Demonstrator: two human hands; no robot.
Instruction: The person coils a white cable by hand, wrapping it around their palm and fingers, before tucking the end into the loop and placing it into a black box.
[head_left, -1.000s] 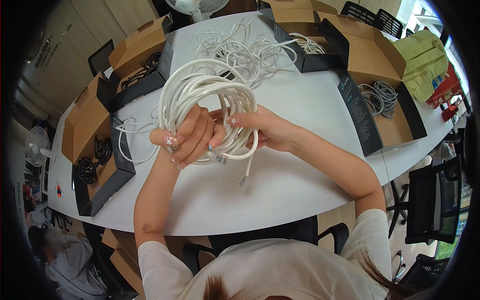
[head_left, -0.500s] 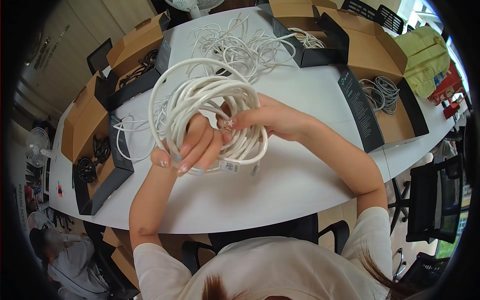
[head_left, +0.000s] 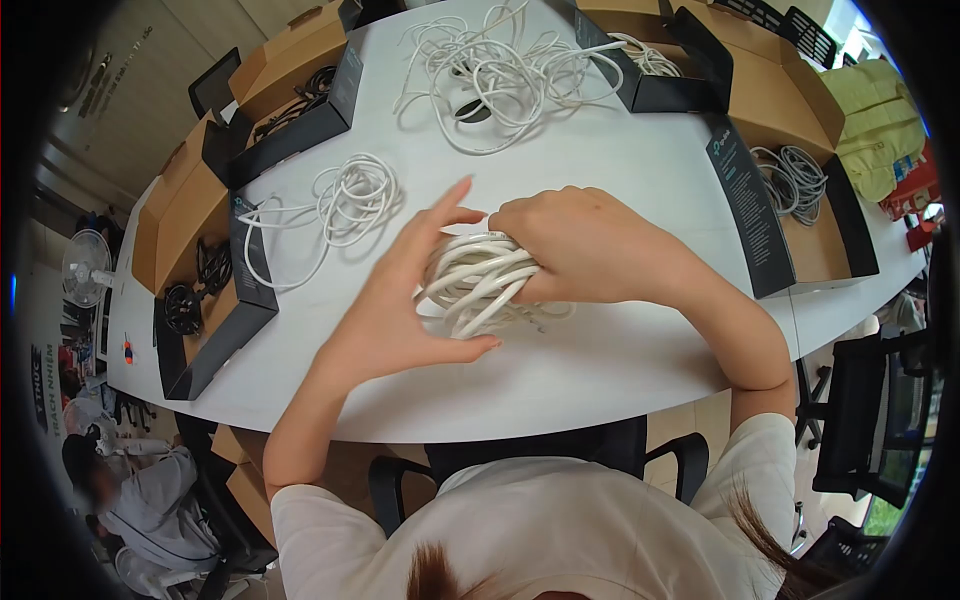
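Note:
A thick coil of white cable (head_left: 475, 285) is held above the white table, seen nearly edge-on. My right hand (head_left: 595, 245) is closed round its right side, the fingers wrapped over the top of the loops. At the coil's left side is my left hand (head_left: 395, 295), its thumb stretched below the loops and its fingers spread upward. Part of the coil is hidden behind my right hand. A smaller loose bundle of white cable (head_left: 362, 200) lies on the table beyond my left hand.
A tangled pile of white cables (head_left: 540, 75) lies at the table's far side. Open cardboard boxes stand left and right, including one with black cables (head_left: 205, 270) and one with a grey cable coil (head_left: 800, 185). A seated person (head_left: 150, 500) is at lower left.
The coil has been turned from facing me to nearly edge-on and lowered. My left hand has come out of its middle and spread open at its left; my right hand has moved over its top.

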